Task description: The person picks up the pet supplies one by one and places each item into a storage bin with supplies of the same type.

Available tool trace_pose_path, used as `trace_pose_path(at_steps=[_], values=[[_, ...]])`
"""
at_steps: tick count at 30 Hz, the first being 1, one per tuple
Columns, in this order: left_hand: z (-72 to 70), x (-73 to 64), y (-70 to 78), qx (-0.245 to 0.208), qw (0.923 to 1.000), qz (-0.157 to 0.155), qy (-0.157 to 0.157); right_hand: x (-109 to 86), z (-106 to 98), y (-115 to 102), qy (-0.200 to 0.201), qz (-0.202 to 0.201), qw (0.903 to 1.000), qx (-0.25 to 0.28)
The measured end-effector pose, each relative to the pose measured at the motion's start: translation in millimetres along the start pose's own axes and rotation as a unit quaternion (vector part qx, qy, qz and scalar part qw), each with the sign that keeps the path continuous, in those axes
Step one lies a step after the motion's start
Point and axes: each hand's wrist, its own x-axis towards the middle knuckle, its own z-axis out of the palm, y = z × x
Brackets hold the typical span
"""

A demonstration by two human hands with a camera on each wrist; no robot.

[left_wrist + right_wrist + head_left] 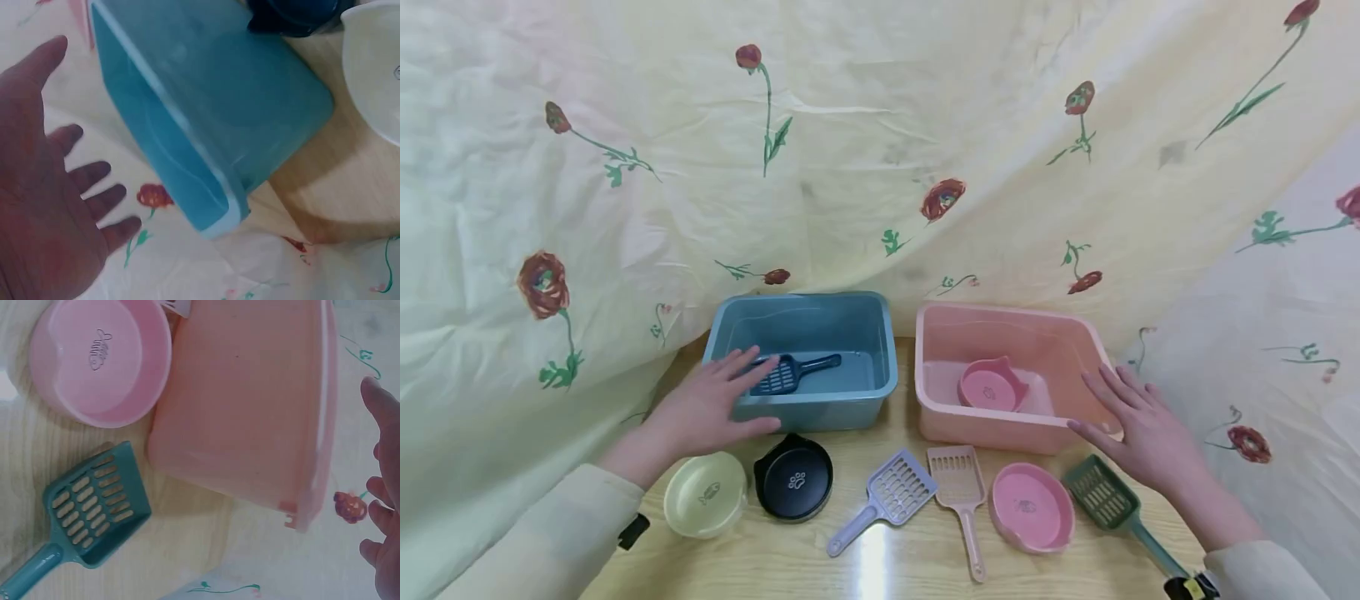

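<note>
My left hand [707, 408], fingers spread, hovers over the front left corner of a blue litter box [820, 410] and holds nothing. Inside that box lies a dark blue litter scoop [786, 374]. Over the right end of a pink litter box [992, 427] my right hand [1150, 433] is held with its fingers spread, also holding nothing. A pink cat-eared bowl [990, 386] sits in the pink box. Below the right hand lies a green litter scoop [1103, 493], and a round pink bowl [103, 359] stands beside it.
Along the front stand a cream bowl [706, 495] and a black bowl [794, 478]. A lilac scoop [901, 487] and a pale pink scoop [957, 477] lie between them and the round pink bowl. Flowered cloth [850, 167] hangs behind the wooden table [775, 562].
</note>
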Motion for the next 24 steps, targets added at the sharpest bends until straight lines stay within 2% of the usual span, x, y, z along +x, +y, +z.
trace_pose_path(at_steps=[6, 13, 21, 24], values=[[21.1, -2.2, 11.9, -0.022, 0.999, 0.03, -0.024, -3.4, 11.5, 3.5, -0.002, -0.006, 0.9999, 0.011], [44.3, 3.3, 32.4, -0.03, 0.995, 0.057, -0.076, -8.2, 18.6, 4.1, 0.012, -0.007, 0.9997, 0.021], [62.4, 4.2, 53.7, -0.013, 0.9923, 0.099, -0.074, -13.0, 23.0, 4.2, 0.03, -0.005, 0.9992, 0.025], [68.9, 3.3, 59.6, -0.014, 0.9911, 0.101, -0.085, -14.4, 23.4, 4.2, 0.027, 0.002, 0.9993, 0.027]])
